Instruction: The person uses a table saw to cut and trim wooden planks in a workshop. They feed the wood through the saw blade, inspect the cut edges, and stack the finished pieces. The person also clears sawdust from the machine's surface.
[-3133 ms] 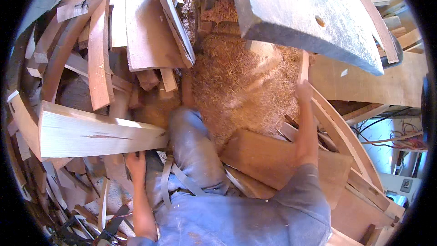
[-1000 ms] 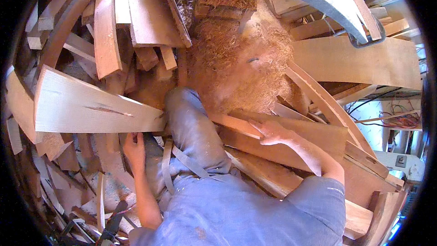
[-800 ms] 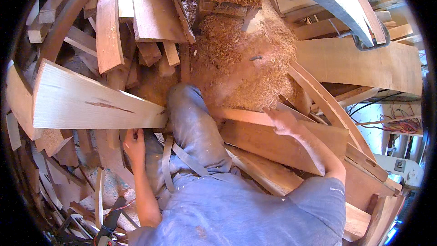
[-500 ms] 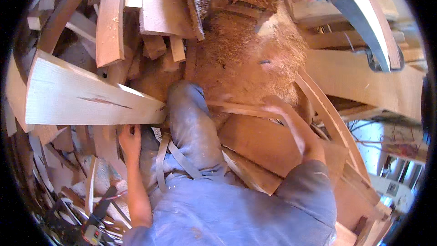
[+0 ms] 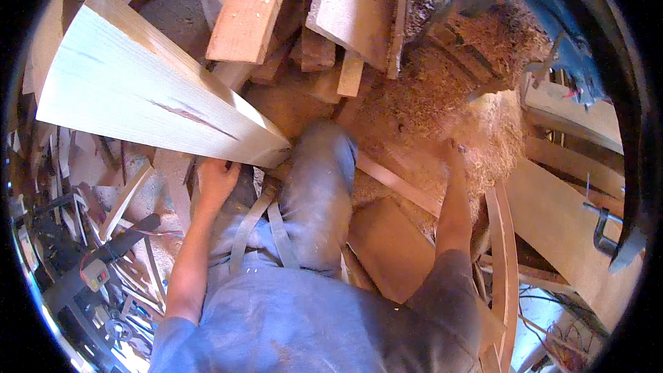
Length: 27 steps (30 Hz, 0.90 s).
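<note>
A pale wooden board (image 5: 145, 90) with a dark split in its face slants from the far left down to beside my knee. At its lower edge is my left hand (image 5: 218, 177), fingers curled against the edge and partly hidden by it. My right hand (image 5: 454, 150) reaches out over the heap of sawdust and shavings (image 5: 483, 121). It is small and blurred, so its fingers cannot be made out. Below that forearm lie a narrow wooden strip (image 5: 400, 185) and a wide brown board (image 5: 390, 242).
Stacked planks (image 5: 252, 10) stick out at the top centre. Curved wooden pieces (image 5: 507, 255) and a large panel (image 5: 566, 228) stand at right, near a black clamp (image 5: 606, 235). Offcuts (image 5: 128, 200) and a dark machine frame (image 5: 103, 269) are at lower left. Blue machinery (image 5: 552, 27) is at upper right.
My view has turned, shifting the scene. My right hand has moved off the narrow strip and farther out over the sawdust. My left hand stays at the pale board's lower edge.
</note>
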Motion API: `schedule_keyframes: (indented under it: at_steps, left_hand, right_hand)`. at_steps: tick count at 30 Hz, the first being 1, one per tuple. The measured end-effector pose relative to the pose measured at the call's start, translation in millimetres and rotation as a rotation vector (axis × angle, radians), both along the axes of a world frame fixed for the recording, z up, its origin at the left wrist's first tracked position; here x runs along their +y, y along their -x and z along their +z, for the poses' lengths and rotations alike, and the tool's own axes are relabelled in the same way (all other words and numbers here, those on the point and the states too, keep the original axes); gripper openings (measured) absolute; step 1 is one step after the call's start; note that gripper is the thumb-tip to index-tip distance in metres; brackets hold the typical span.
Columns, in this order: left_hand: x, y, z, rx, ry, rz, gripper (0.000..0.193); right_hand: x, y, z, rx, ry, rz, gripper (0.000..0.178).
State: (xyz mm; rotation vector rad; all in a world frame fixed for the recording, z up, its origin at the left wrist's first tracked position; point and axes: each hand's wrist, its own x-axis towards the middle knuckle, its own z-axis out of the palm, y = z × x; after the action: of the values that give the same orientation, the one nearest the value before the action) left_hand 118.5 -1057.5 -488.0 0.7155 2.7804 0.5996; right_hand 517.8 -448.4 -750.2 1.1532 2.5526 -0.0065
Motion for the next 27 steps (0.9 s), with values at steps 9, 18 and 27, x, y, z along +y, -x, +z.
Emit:
schedule_keyframes:
  at_steps: [9, 18, 27]
  left_hand:
    - [4, 2, -9, 0.019, -0.007, -0.057, 0.028]
    - [1, 4, -10, -0.029, -0.077, -0.037, 0.023]
    - [-3, 3, -2, -0.105, -0.338, -0.065, 0.024]
  right_hand:
    - [-115, -20, 32, 0.465, -0.120, -0.078, 0.046]
    - [-214, -14, 150, 0.456, 0.388, -0.158, 0.050]
    - [-235, -39, 167, 0.267, 0.501, -0.786, 0.021]
